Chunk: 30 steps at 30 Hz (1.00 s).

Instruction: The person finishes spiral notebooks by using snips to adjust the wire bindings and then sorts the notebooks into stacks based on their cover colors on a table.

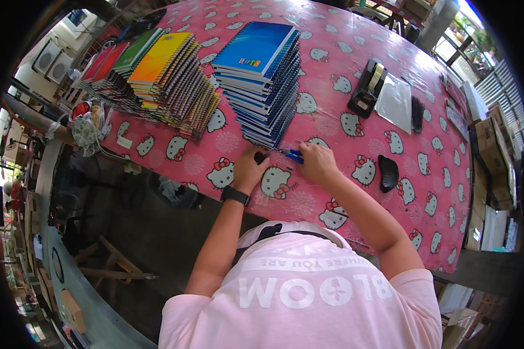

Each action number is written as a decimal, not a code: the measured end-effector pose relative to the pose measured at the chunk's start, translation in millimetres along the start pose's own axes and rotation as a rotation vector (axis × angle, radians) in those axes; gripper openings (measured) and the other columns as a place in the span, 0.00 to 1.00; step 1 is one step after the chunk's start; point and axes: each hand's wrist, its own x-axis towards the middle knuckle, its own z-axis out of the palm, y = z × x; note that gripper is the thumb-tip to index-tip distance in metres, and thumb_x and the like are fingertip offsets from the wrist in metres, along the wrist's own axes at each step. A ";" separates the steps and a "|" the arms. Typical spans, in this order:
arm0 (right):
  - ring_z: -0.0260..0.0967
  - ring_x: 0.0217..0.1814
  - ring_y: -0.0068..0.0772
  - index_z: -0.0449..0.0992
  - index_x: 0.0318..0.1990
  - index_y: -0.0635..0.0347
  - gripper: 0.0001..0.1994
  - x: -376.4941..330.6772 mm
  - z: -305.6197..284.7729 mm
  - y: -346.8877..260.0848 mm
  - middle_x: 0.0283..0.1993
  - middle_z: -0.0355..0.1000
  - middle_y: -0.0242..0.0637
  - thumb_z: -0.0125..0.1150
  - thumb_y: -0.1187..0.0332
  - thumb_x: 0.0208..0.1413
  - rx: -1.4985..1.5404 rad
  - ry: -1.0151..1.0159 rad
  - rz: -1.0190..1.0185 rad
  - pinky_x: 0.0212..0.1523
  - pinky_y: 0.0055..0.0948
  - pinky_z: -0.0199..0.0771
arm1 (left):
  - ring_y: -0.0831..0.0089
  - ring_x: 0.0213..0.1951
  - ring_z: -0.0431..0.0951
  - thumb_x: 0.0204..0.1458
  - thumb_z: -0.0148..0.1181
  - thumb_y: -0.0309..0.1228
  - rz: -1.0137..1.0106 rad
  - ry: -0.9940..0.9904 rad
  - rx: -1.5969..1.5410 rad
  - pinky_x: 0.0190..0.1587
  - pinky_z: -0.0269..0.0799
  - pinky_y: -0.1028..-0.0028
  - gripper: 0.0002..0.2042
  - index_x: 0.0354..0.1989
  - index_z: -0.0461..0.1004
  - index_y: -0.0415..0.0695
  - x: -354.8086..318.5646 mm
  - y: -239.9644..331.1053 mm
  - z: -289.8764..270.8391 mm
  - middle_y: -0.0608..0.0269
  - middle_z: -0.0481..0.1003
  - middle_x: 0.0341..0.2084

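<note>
A tall stack of blue spiral notebooks (256,49) stands on the table in front of me, wire coils along its right side. My left hand (251,167), with a black watch on the wrist, is at the stack's bottom near corner. Its fingers are curled, and what lies between the fingertips is hidden. My right hand (319,163) is closed on small blue-handled pliers (293,155). Their jaws point left to the bottom corner of the stack, close to my left fingers. Whether the jaws touch a coil is too small to tell.
Yellow notebooks (160,58), green ones (137,51) and red ones (108,64) are stacked at the left. Toward the right lie a tape dispenser (367,90), clear plastic sleeves (395,103), black strips (417,114) and a black curved object (388,173). A pink patterned cover (308,203) spans the table.
</note>
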 end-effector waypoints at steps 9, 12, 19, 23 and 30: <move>0.70 0.35 0.43 0.72 0.38 0.63 0.18 -69.1 -9.4 74.2 0.33 0.71 0.44 0.64 0.65 0.38 0.499 0.432 0.303 0.38 0.34 0.68 | 0.64 0.32 0.73 0.44 0.58 0.31 0.394 -0.336 0.011 0.32 0.71 0.66 0.08 0.32 0.70 0.45 -60.2 72.5 32.3 0.61 0.69 0.29; 0.69 0.34 0.42 0.71 0.37 0.64 0.18 -86.8 5.9 86.3 0.33 0.71 0.44 0.64 0.65 0.38 0.473 0.450 0.322 0.37 0.32 0.67 | 0.66 0.31 0.73 0.44 0.58 0.31 0.550 -0.397 0.199 0.31 0.71 0.65 0.08 0.32 0.68 0.46 -62.1 69.0 42.2 0.62 0.67 0.29; 0.64 0.29 0.21 0.72 0.37 0.65 0.15 -95.5 6.1 96.3 0.27 0.68 0.33 0.64 0.68 0.42 0.711 0.426 0.321 0.32 0.22 0.64 | 0.70 0.27 0.72 0.49 0.55 0.32 0.276 -0.099 0.031 0.23 0.69 0.70 0.08 0.35 0.65 0.47 -52.1 36.9 39.4 0.63 0.66 0.26; 0.61 0.29 0.16 0.71 0.38 0.64 0.13 -79.8 -2.4 86.3 0.29 0.68 0.27 0.62 0.70 0.45 1.052 0.323 0.261 0.30 0.18 0.61 | 0.77 0.26 0.71 0.53 0.55 0.35 -0.470 -0.123 -0.959 0.20 0.65 0.78 0.08 0.36 0.68 0.46 -48.5 5.3 -31.2 0.69 0.68 0.23; 0.60 0.31 0.13 0.71 0.42 0.62 0.14 -58.5 -28.1 64.5 0.31 0.68 0.24 0.61 0.71 0.47 1.085 0.196 0.179 0.31 0.14 0.58 | 0.78 0.27 0.73 0.54 0.54 0.35 -0.402 0.720 -1.535 0.18 0.65 0.83 0.08 0.38 0.70 0.45 -75.7 -6.1 -183.0 0.72 0.70 0.27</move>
